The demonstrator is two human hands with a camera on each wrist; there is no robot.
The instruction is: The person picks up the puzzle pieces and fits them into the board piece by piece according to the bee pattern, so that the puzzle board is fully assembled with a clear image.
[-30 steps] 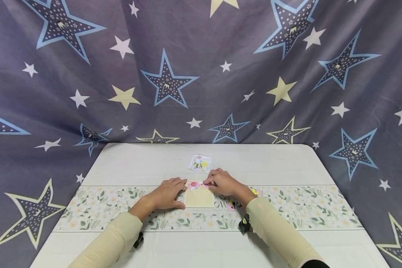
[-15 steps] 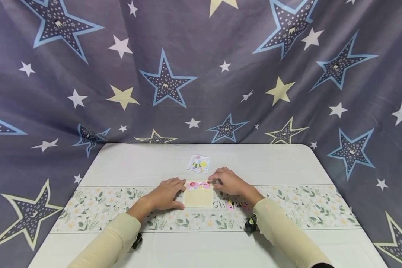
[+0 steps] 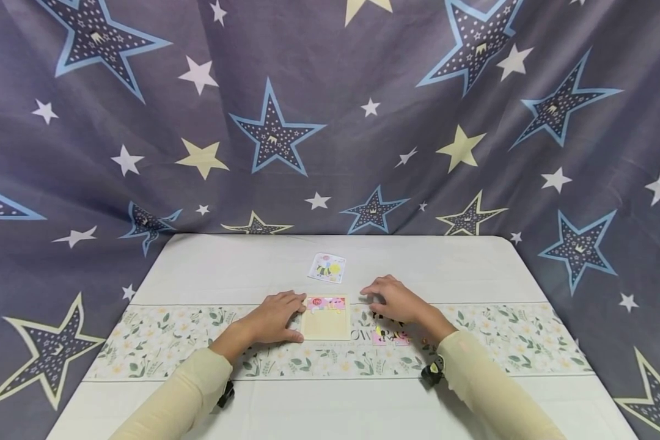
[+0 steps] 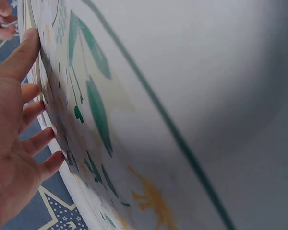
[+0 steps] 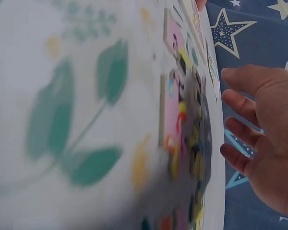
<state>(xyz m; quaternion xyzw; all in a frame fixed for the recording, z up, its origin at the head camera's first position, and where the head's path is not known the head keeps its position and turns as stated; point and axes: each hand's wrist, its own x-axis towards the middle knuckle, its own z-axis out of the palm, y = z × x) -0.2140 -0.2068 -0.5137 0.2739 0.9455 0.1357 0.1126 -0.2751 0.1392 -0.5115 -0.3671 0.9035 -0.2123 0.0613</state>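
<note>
A shallow square wooden puzzle tray [image 3: 326, 328] lies on the patterned runner, with pink printed puzzle pieces [image 3: 324, 303] along its far side; the rest of its floor is bare wood. My left hand [image 3: 275, 319] rests at the tray's left edge, thumb near the front corner and fingers towards the back corner. In the left wrist view that hand [image 4: 12, 129] has its fingers spread. To the right of the tray, my right hand [image 3: 396, 300] hovers with loosely bent fingers. In the right wrist view nothing is between its fingers [image 5: 242, 124]. Loose puzzle pieces [image 5: 171, 115] lie below it.
Behind the tray lies a square picture card [image 3: 327, 268] with a bee on it. More loose pink and yellow pieces [image 3: 389, 337] are on the runner [image 3: 506, 342], partly hidden by the right hand. A star-printed cloth [image 3: 330, 122] hangs behind the white table [image 3: 440, 256].
My right hand has left the pieces at the tray's far right corner and moved right, over the loose pieces. The left hand stays at the tray's left edge.
</note>
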